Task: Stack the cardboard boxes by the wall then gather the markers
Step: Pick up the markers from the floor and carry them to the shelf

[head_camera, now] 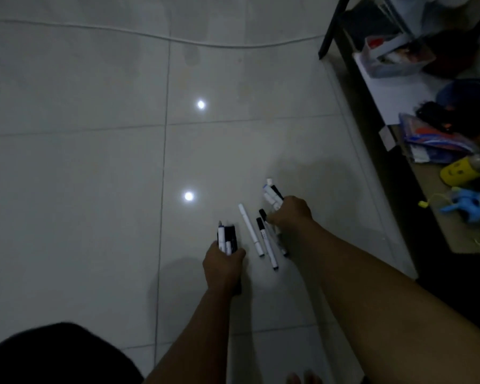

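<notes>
My left hand (222, 266) grips a bundle of black and white markers (227, 238) that sticks up out of the fist. My right hand (291, 213) holds a second bundle of markers (272, 194), whose ends poke out past the knuckles, and its fingertips touch a black-capped marker (263, 215) on the floor. Between the two hands lie three loose markers on the pale tiles: a white one (250, 230), a black-capped one (266, 242) and one partly under my right hand. No cardboard boxes are in view.
A low dark shelf (377, 151) runs along the right side, loaded with a clear plastic box (394, 59), a colourful pouch (435, 139), a yellow toy (457, 170) and blue toys (466, 206). A white cable (150, 34) crosses the floor far ahead. My dark-clothed knee (53, 356) fills the bottom left.
</notes>
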